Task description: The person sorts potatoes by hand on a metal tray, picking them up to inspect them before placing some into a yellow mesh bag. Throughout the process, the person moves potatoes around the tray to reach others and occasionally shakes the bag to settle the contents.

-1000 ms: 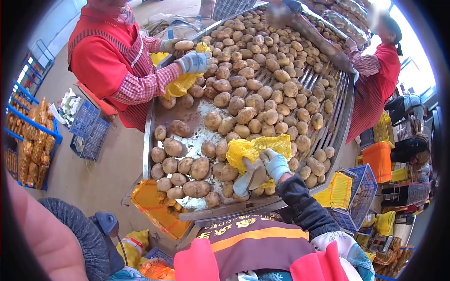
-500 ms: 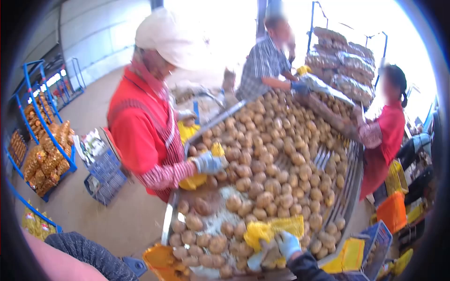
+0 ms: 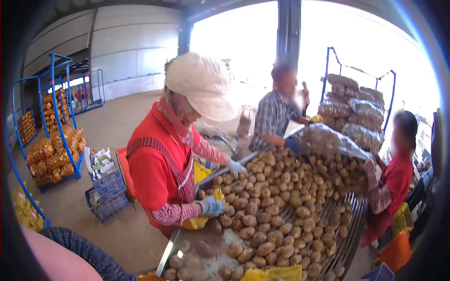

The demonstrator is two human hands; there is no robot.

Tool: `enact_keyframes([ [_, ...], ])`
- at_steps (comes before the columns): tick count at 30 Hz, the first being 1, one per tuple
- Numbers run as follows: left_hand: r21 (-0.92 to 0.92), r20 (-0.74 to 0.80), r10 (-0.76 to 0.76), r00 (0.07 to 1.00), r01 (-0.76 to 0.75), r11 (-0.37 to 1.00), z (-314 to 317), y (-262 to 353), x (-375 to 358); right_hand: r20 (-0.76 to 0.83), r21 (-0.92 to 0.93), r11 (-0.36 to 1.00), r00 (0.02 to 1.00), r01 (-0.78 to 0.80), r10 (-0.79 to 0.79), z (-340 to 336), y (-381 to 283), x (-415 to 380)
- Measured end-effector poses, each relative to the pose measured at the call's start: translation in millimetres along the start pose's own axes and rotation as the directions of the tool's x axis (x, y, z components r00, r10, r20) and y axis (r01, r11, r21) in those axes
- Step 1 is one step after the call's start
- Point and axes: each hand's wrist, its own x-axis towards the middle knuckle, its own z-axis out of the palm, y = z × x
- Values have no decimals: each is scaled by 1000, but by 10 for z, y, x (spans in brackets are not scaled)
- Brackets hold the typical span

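Observation:
Neither of my hands shows at this moment. A yellow mesh bag (image 3: 274, 273) lies at the bottom edge, partly cut off, and any grip on it is out of frame. Loose potatoes (image 3: 267, 225) cover much of the metal sorting table (image 3: 165, 256) in front of me. Across the left side, a person in a red top works with gloved hands; one glove (image 3: 212, 206) is at another yellow mesh bag (image 3: 196, 223), and the other glove (image 3: 236, 168) reaches over the potatoes.
At the far end, a person in a checked shirt (image 3: 273, 117) and one in red (image 3: 399, 180) handle a large sack (image 3: 330, 138). Stacked sacks (image 3: 365, 112) stand behind. Blue crates (image 3: 109, 185) and a trolley of bagged potatoes (image 3: 56, 157) are at left.
My view has tilted up, so my gloved hands have left the frame at the bottom. The far sack is tipped higher, and the left person's far glove has moved onto the potatoes.

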Motion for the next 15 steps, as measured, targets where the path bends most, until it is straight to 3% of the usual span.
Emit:
enact_keyframes([
  [1, 1, 16, 8, 1000, -8, 1000, 17, 4, 13, -42, -23, 998, 998, 54, -55, 66, 46, 10],
  [5, 24, 17, 57, 998, -57, 998, 38, -28, 118, 38, 116, 993, 999, -31, 27, -30, -128, -76],
  [7, 29, 5, 84, 996, -84, 996, 43, -35, 161, -2, 149, 988, 999, -32, 32, -39, -110, -53],
  [11, 33, -39, 151, 988, -150, 988, 87, 19, 242, -1, 62, 998, 1000, 9, -9, -82, -139, -32],
  [15, 44, -92, 218, 972, -215, 976, 170, 114, 368, -62, 93, 994, 997, 60, -55, 40, -39, -66],
])
